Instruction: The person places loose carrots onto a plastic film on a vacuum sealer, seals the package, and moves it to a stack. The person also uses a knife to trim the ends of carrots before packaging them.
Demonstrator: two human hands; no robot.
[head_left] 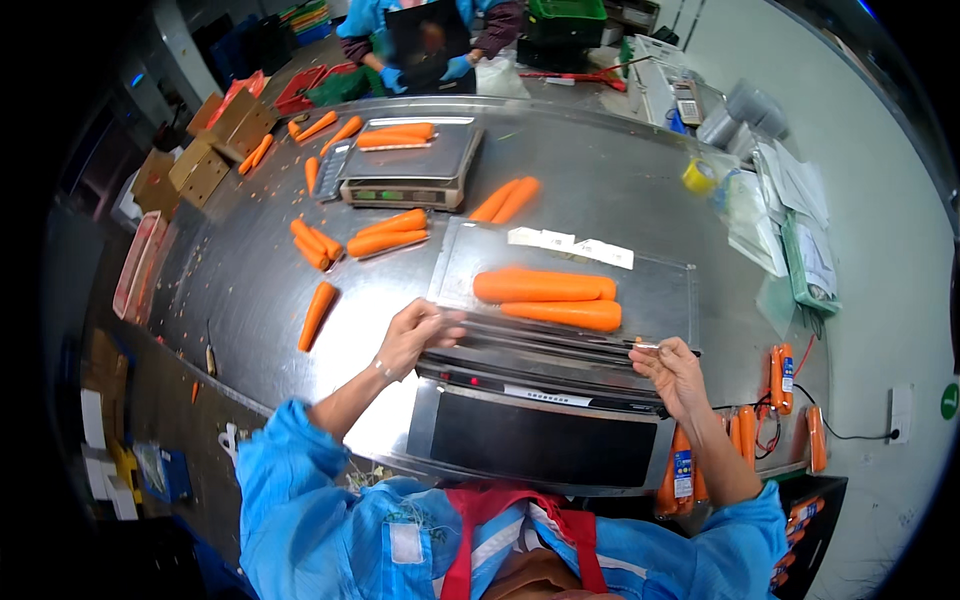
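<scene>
Two rows of carrots (545,287) lie on the flat top plate (455,275) of a wrapping machine (540,440) in front of me. My left hand (412,338) is at the plate's near left corner, fingers pinched on what looks like clear plastic film and slightly blurred. At the near right corner, my right hand (672,375) pinches a shiny bit of the same film. Most of the film is too transparent to make out. Several white labels (570,247) sit in a row behind the carrots.
A scale (410,170) with carrots on it stands at the far left, among loose carrots (318,315). Wrapped carrots (781,378) and cables lie at the right. Yellow tape (699,177) and plastic bags (755,220) are near the wall. Another person (430,50) stands across the metal table (590,130).
</scene>
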